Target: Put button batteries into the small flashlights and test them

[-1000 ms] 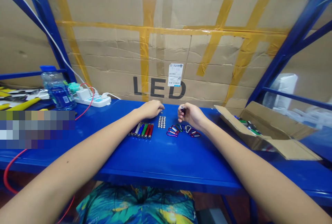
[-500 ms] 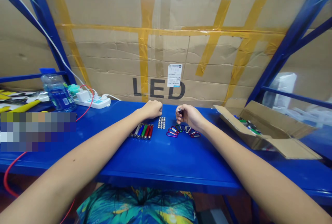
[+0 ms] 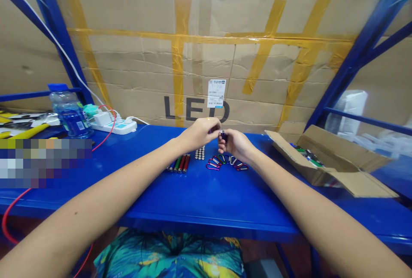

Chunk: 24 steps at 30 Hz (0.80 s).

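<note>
The button cells [image 3: 200, 153] lie on the blue table [image 3: 199, 196] — the landmark here. Left of them lie the small torches [image 3: 179, 163]; right of them, the carabiners [image 3: 227, 162]. Just behind and above them the left hand [image 3: 199, 132] and right hand [image 3: 236, 144] meet. Far right sits the open carton [image 3: 334, 162]; far left — the power strip [image 3: 114, 125] and water bottle [image 3: 69, 110].

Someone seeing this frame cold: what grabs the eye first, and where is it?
The two hands meeting mid-frame above the blue table: the left hand and the right hand pinch a small dark cylinder between them. Just below lie a row of coloured mini flashlights, a block of button cells and a fan of carabiners. Behind stands taped cardboard marked LED.
</note>
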Tool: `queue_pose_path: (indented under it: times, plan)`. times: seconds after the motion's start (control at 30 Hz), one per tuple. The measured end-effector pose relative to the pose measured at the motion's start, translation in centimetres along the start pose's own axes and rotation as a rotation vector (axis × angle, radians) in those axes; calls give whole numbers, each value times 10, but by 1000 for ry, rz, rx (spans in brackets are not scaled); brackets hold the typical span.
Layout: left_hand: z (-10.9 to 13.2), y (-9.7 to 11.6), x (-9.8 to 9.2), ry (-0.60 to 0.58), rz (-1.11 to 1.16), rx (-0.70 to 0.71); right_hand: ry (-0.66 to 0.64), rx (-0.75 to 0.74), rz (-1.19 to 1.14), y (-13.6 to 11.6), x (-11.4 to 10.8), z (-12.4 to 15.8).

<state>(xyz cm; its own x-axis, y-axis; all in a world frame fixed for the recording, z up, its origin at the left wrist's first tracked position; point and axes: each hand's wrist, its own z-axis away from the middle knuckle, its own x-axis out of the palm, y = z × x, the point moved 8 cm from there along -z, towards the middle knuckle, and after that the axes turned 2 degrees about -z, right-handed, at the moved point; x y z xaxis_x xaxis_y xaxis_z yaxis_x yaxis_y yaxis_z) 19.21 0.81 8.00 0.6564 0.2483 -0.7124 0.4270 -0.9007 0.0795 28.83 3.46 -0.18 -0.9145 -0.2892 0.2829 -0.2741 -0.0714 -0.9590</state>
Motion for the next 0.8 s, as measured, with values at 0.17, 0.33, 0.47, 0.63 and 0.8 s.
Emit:
queue_pose_path:
  times: [0.17,0.33,0.47,0.63,0.8]
  plan:
    - [-1,4,4,-65,33,22,22,11,-30,0,-1,1]
    - [1,6,8,-51,60,32,-6,63,-91,5,1,2]
    - [3,10,11,-51,72,49,-15,78,-160,7,3,4]
    - [2,3,2,49,159,-90,3,31,-210,0,11,7]
    - [5,-13,-1,140,352,-264,-23,-101,-198,-12,21,9]
